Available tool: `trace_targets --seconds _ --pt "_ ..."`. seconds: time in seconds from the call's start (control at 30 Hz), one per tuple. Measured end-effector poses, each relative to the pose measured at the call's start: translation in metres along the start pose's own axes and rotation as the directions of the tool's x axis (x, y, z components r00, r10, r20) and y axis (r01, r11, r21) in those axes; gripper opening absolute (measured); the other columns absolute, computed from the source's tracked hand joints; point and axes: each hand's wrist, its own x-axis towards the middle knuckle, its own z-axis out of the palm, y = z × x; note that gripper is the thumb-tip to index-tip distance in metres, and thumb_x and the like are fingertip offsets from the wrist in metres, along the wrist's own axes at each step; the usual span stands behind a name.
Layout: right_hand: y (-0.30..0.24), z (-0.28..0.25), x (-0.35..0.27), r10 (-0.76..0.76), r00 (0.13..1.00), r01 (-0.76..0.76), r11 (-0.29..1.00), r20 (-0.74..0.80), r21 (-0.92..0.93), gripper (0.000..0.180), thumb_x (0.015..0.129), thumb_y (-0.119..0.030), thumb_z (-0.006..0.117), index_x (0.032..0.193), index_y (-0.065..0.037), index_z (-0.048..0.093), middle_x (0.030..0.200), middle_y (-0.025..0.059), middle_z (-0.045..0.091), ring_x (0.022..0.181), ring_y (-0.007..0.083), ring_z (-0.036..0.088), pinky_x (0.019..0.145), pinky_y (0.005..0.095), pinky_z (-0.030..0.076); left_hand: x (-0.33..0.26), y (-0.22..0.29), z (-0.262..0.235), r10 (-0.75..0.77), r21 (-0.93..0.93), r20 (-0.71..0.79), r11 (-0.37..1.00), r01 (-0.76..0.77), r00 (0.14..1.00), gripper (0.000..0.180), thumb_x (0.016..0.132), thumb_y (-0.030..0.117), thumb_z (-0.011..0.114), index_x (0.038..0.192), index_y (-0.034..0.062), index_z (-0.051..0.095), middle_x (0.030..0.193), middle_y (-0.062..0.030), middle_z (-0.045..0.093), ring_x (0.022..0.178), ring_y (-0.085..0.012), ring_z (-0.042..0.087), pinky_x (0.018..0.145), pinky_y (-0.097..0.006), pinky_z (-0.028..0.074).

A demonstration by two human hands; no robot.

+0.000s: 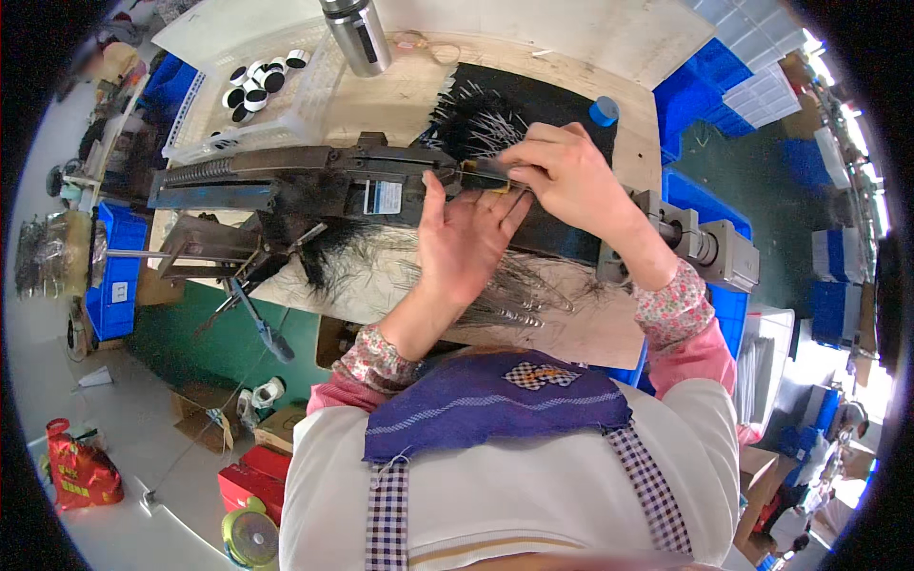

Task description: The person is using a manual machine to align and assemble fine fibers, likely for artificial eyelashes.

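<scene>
A long dark metal machine (314,186) lies across the bench, its right end between my hands. My left hand (462,238) is palm up against that end, thumb raised and fingers stretched out; the fingertips are partly hidden. From the right, my right hand (571,181) reaches over, thumb and fingertips pinched together just above the left fingers. What the pinch holds, if anything, is too small to make out. Behind the hands, a heap of thin black-and-silver bristle-like pieces (490,124) rests on a black mat (571,100). More fine wire-like strands (514,300) lie scattered in front.
At the back left, a clear plastic tray (319,109) holds several black-and-white round pieces (255,86). Beside it stands a steel flask (360,43). A blue cap (604,111) sits on the mat. A grey cylindrical motor unit (709,249) is at the right edge, near blue crates (700,86).
</scene>
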Motion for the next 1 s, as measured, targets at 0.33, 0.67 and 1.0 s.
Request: trace_targets --seconds 0.33,0.67,1.0 --pt "-0.026 0.013 -0.010 -0.261 0.957 0.231 0.950 -0.128 -0.210 0.012 0.075 -0.015 0.065 0.085 -0.015 0.070 0.073 0.0021 0.056 0.073 0.0200 0.058 0.075 0.0356 0.041 0.001 0.002 -0.007 -0.042 -0.101 0.025 0.994 0.044 0.999 0.073 0.092 0.061 0.039 0.115 -0.0083 0.046 0.122 -0.0192 0.051 0.124 -0.0317 0.043 0.114 -0.044 0.026" --pt "0.007 0.000 0.010 -0.021 0.995 0.015 0.998 0.101 0.058 0.017 0.077 -0.016 0.065 0.092 -0.011 0.072 0.079 0.0073 0.061 0.081 0.0262 0.060 0.077 0.0393 0.042 -0.008 0.008 -0.010 0.003 0.004 0.079 1.000 -0.004 0.997 0.071 0.094 0.059 0.038 0.124 -0.0052 0.040 0.129 -0.0173 0.046 0.126 -0.0272 0.041 0.113 -0.040 0.027" --pt "0.001 -0.005 0.009 -0.078 0.995 0.083 0.993 0.058 -0.081 0.017 0.076 -0.015 0.066 0.092 -0.012 0.071 0.077 0.0054 0.061 0.081 0.0234 0.060 0.078 0.0380 0.041 -0.005 0.009 0.000 0.023 -0.008 -0.025 1.000 -0.024 0.999 0.073 0.093 0.057 0.040 0.118 -0.0115 0.041 0.124 -0.0253 0.048 0.125 -0.0357 0.042 0.113 -0.045 0.028"
